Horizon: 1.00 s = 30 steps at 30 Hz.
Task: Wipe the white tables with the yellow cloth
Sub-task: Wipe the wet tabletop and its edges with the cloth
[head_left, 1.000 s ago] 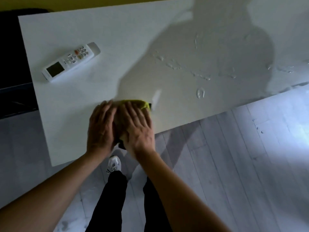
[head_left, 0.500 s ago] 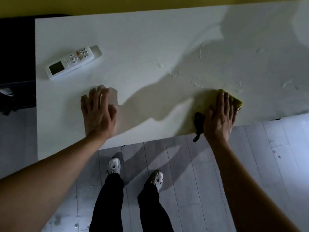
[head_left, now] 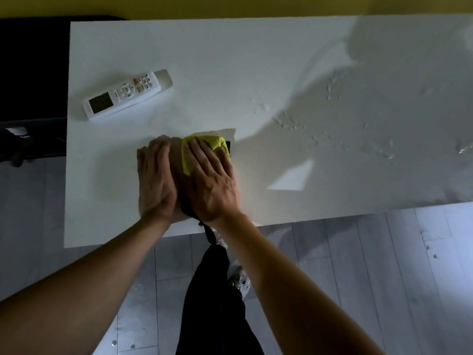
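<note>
The white table (head_left: 230, 60) fills the upper half of the view. A yellow cloth (head_left: 216, 142) with a dark edge lies on it near the front edge, left of centre. My right hand (head_left: 212, 183) presses flat on the cloth, fingers straight, covering most of it. My left hand (head_left: 156, 178) rests flat on the bare tabletop, its edge against the right hand. Water droplets (head_left: 332, 96) and wet streaks spread over the right part of the table.
A white remote control (head_left: 125, 96) lies on the table's left side, beyond the hands. A dark piece of furniture (head_left: 30, 73) stands left of the table. Grey plank floor (head_left: 384, 265), my legs and shoes show below the front edge.
My right hand has slid the cloth leftward from the wet right part of the table back beside my left hand. The left hand has stayed flat on the table.
</note>
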{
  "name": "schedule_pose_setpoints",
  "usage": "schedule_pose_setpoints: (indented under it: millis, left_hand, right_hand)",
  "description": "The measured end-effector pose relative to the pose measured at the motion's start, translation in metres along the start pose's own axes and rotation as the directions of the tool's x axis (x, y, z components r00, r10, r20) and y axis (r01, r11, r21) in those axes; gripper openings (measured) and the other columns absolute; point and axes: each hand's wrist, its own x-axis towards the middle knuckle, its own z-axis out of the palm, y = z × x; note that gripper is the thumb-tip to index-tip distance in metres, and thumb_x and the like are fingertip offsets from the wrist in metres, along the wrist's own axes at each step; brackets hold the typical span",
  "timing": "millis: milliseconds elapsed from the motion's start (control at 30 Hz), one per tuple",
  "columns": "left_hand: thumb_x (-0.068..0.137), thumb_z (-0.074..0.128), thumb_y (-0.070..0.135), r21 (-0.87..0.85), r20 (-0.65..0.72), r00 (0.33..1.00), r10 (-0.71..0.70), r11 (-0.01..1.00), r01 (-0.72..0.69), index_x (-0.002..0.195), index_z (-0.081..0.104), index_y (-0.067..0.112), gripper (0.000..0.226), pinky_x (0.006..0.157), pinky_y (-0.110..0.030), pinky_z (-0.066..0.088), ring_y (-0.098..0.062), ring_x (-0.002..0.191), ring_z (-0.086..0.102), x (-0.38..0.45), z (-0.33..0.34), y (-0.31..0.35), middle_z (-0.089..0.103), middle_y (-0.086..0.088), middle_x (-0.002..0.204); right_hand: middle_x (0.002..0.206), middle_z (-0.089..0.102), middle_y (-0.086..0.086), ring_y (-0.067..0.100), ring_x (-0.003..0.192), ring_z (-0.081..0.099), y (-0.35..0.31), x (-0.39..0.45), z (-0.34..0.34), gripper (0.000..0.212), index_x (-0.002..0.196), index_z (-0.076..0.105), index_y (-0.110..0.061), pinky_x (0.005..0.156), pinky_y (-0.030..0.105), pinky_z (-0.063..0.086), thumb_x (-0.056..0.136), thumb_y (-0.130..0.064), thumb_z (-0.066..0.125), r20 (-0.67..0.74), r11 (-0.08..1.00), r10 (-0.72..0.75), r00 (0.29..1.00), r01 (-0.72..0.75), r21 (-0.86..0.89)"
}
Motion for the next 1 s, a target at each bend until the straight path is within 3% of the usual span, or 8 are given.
schedule_pose_setpoints:
  millis: [100, 167, 333, 467, 633, 800, 900, 1000]
  left_hand:
    - [0.097, 0.044, 0.001, -0.035, -0.042, 0.998, 0.053, 0.998, -0.055, 0.154, 0.040, -0.003, 0.057, 0.131, -0.051, 0.012, -0.038, 0.153, 0.032, -0.003, -0.005, 0.005, 0.039, -0.022, 0.162]
    - [0.095, 0.038, 0.001, -0.015, -0.035, 0.998, 0.054, 0.998, -0.054, 0.153, 0.042, -0.003, 0.059, 0.130, -0.053, 0.014, -0.037, 0.153, 0.033, -0.001, -0.008, 0.008, 0.040, -0.020, 0.162]
    - [0.098, 0.039, 0.006, 0.016, -0.028, 0.999, 0.034, 0.999, -0.033, 0.154, 0.040, -0.001, 0.057, 0.129, -0.054, 0.016, -0.034, 0.153, 0.033, -0.001, -0.006, 0.009, 0.039, -0.018, 0.162]
    - [0.099, 0.039, 0.004, 0.006, -0.029, 1.000, 0.006, 1.000, -0.006, 0.155, 0.039, -0.002, 0.056, 0.129, -0.055, 0.015, -0.035, 0.155, 0.031, -0.001, -0.003, 0.010, 0.038, -0.019, 0.163]
    - [0.103, 0.034, 0.005, -0.017, -0.031, 1.000, 0.000, 1.000, -0.001, 0.153, 0.041, -0.005, 0.052, 0.131, -0.053, 0.013, -0.036, 0.154, 0.032, -0.001, -0.002, 0.009, 0.040, -0.020, 0.162]
    - [0.105, 0.042, 0.012, 0.013, 0.007, 1.000, -0.006, 1.000, 0.006, 0.154, 0.038, -0.006, 0.052, 0.132, -0.047, 0.012, -0.035, 0.154, 0.032, 0.001, -0.002, 0.006, 0.041, -0.023, 0.161]
    - [0.102, 0.048, 0.000, 0.009, 0.005, 1.000, -0.016, 1.000, 0.016, 0.153, 0.040, -0.006, 0.052, 0.132, -0.046, 0.011, -0.035, 0.154, 0.033, 0.001, -0.004, 0.007, 0.041, -0.022, 0.160]
    - [0.096, 0.044, -0.013, -0.005, -0.007, 1.000, -0.020, 1.000, 0.020, 0.153, 0.041, -0.004, 0.058, 0.132, -0.047, 0.010, -0.035, 0.154, 0.031, 0.002, -0.007, 0.011, 0.040, -0.019, 0.162]
  right_hand:
    - [0.162, 0.032, 0.008, 0.023, 0.153, 0.022, 0.033, -0.004, -0.017, 0.087, 0.155, 0.035, -0.011, 0.125, 0.050, 0.013, 0.083, -0.054, 0.058, -0.029, 0.999, -0.047, 0.998, 0.047, 0.019]
    - [0.159, 0.037, 0.012, 0.029, 0.150, 0.030, 0.076, -0.015, -0.031, 0.101, 0.153, 0.038, -0.006, 0.125, 0.051, 0.015, 0.069, -0.051, 0.072, -0.113, 0.997, 0.079, 0.990, -0.081, -0.005]
    - [0.166, 0.022, 0.007, 0.024, 0.155, 0.015, 0.186, -0.046, -0.084, 0.066, 0.160, 0.021, -0.014, 0.124, 0.053, 0.014, 0.101, -0.035, 0.039, -0.255, 0.860, 0.479, 0.840, -0.507, -0.056]
    - [0.167, 0.020, 0.007, 0.024, 0.155, 0.014, 0.175, -0.029, -0.082, 0.065, 0.160, 0.020, -0.011, 0.125, 0.052, 0.011, 0.102, -0.041, 0.027, -0.359, 0.771, 0.587, 0.725, -0.636, -0.025]
    - [0.161, 0.032, 0.016, 0.033, 0.152, 0.023, 0.081, 0.024, -0.022, 0.080, 0.154, 0.034, -0.003, 0.126, 0.047, 0.011, 0.085, -0.038, 0.056, -0.213, 0.963, 0.254, 0.944, -0.267, -0.033]
    - [0.157, 0.041, 0.010, 0.023, 0.150, 0.032, 0.015, 0.068, 0.004, 0.055, 0.150, 0.045, -0.006, 0.123, 0.051, 0.019, 0.100, -0.030, 0.045, -0.161, 0.991, -0.130, 0.978, 0.135, 0.023]
    - [0.158, 0.040, 0.009, 0.022, 0.150, 0.031, 0.035, 0.068, 0.000, 0.055, 0.151, 0.044, -0.008, 0.123, 0.051, 0.019, 0.099, -0.026, 0.049, -0.144, 0.984, -0.179, 0.973, 0.181, -0.004]
    - [0.155, 0.044, 0.013, 0.026, 0.147, 0.036, 0.087, 0.062, -0.017, 0.062, 0.149, 0.047, -0.007, 0.124, 0.051, 0.017, 0.090, -0.026, 0.053, -0.218, 0.999, 0.003, 0.976, -0.010, -0.030]
